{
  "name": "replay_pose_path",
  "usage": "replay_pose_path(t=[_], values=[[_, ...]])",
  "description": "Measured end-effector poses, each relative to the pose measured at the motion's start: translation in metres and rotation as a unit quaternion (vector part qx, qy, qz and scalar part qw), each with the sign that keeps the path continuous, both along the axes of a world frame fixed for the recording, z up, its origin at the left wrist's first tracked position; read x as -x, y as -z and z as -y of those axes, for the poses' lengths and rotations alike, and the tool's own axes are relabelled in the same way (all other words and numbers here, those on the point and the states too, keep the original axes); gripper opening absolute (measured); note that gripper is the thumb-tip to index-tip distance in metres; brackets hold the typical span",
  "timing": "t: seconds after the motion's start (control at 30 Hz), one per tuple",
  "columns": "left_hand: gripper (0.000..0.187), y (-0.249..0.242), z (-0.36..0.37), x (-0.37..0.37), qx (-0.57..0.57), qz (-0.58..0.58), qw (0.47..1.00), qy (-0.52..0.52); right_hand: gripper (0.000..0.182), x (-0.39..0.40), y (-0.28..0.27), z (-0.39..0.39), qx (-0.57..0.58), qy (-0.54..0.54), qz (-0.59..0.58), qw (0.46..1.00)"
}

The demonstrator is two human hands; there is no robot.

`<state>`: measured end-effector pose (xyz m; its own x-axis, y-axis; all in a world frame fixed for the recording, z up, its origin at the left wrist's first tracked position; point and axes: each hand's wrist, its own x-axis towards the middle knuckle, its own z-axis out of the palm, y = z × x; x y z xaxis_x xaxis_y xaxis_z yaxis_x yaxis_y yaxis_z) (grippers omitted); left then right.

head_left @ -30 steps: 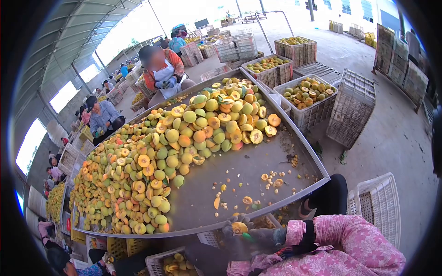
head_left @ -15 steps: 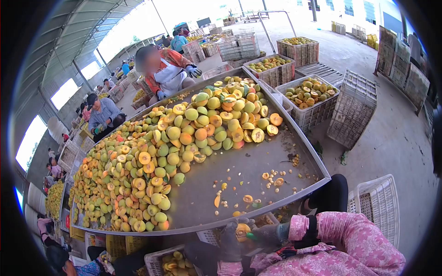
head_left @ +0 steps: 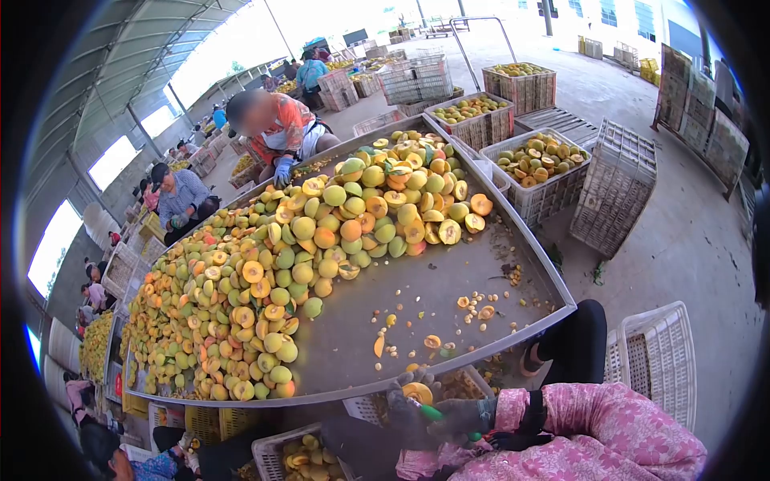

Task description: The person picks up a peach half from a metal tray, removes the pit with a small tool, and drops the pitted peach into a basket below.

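Note:
My left hand (head_left: 399, 410), in a dark glove, is closed round a yellow-orange peach (head_left: 418, 393) just below the near rim of the metal table. My right hand (head_left: 467, 417), gloved as well with a pink floral sleeve behind it, is closed on a green-handled knife (head_left: 431, 412). The green part lies against the peach's lower side; no blade can be made out. Over the table (head_left: 385, 297) spreads a big heap of peaches (head_left: 273, 280), many whole and some halved. Loose pits (head_left: 473, 309) and fruit scraps are scattered on the bare metal near me.
A crate of fruit (head_left: 309, 458) stands below the table at my left. At right are a white crate (head_left: 662, 361) and a tilted crate (head_left: 616, 188). Filled crates (head_left: 537, 164) line the far right side. A co-worker in orange (head_left: 281, 124) leans at the far edge.
My two hands have shifted slightly with the peach, and the knife's green part is more exposed. Across the table, the co-worker in orange has bent lower, one hand lowered.

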<state>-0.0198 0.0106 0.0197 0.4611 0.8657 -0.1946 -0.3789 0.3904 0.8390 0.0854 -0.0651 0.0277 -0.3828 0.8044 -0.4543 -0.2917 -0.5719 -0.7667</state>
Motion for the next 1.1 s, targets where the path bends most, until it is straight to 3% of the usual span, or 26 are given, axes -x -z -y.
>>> replay_pose_path(t=[0.07, 0.13, 0.27, 0.43, 0.5, 0.57, 0.63, 0.73, 0.8, 0.87, 0.93, 1.0, 1.07, 1.1], values=[[0.036, -0.012, 0.001, -0.008, 0.096, 0.119, 0.987, -0.056, 0.018, -0.001, -0.008, 0.001, 0.031, 0.007, -0.039, 0.999], [0.038, -0.01, -0.001, -0.006, 0.1, 0.13, 0.986, -0.039, 0.016, -0.008, -0.018, 0.002, 0.074, 0.011, -0.132, 0.988], [0.035, -0.012, 0.006, -0.013, 0.139, 0.184, 0.971, -0.056, 0.017, -0.009, -0.028, 0.009, 0.069, 0.023, -0.124, 0.99], [0.034, 0.001, -0.001, -0.012, 0.217, 0.196, 0.956, 0.001, 0.02, -0.005, -0.007, 0.014, 0.092, 0.109, -0.226, 0.964], [0.034, 0.012, -0.003, -0.013, 0.236, 0.199, 0.951, 0.018, 0.02, -0.008, 0.007, 0.015, 0.089, 0.083, -0.284, 0.951], [0.037, 0.03, 0.002, -0.011, 0.181, 0.147, 0.973, 0.001, 0.02, -0.008, 0.007, 0.018, 0.089, 0.058, -0.341, 0.934], [0.038, 0.036, 0.002, -0.006, 0.17, 0.154, 0.973, 0.017, 0.019, -0.005, -0.01, 0.02, 0.026, 0.101, -0.167, 0.98], [0.043, 0.036, -0.008, 0.005, 0.127, 0.171, 0.975, 0.068, 0.019, -0.015, -0.002, 0.026, 0.02, 0.052, -0.153, 0.987], [0.045, 0.019, -0.006, 0.011, 0.115, 0.178, 0.974, 0.077, 0.022, -0.024, 0.002, 0.033, 0.021, 0.069, -0.181, 0.981], [0.043, -0.036, 0.002, 0.017, 0.106, 0.116, 0.987, -0.043, 0.026, -0.03, 0.0, 0.034, 0.017, 0.08, -0.215, 0.973], [0.041, -0.03, -0.002, 0.029, 0.109, 0.148, 0.982, -0.047, 0.036, -0.037, -0.012, 0.034, 0.007, 0.1, -0.287, 0.953], [0.052, -0.021, -0.007, 0.041, 0.256, 0.311, 0.915, -0.016, 0.041, -0.038, -0.008, 0.033, -0.003, 0.093, -0.3, 0.949], [0.045, -0.016, -0.011, 0.04, 0.26, 0.286, 0.921, -0.042, 0.037, -0.038, 0.007, 0.029, 0.004, 0.124, -0.144, 0.982], [0.039, -0.016, -0.01, 0.039, 0.267, 0.258, 0.926, -0.062, 0.032, -0.04, 0.071, 0.02, -0.054, 0.014, 0.047, 0.997]])
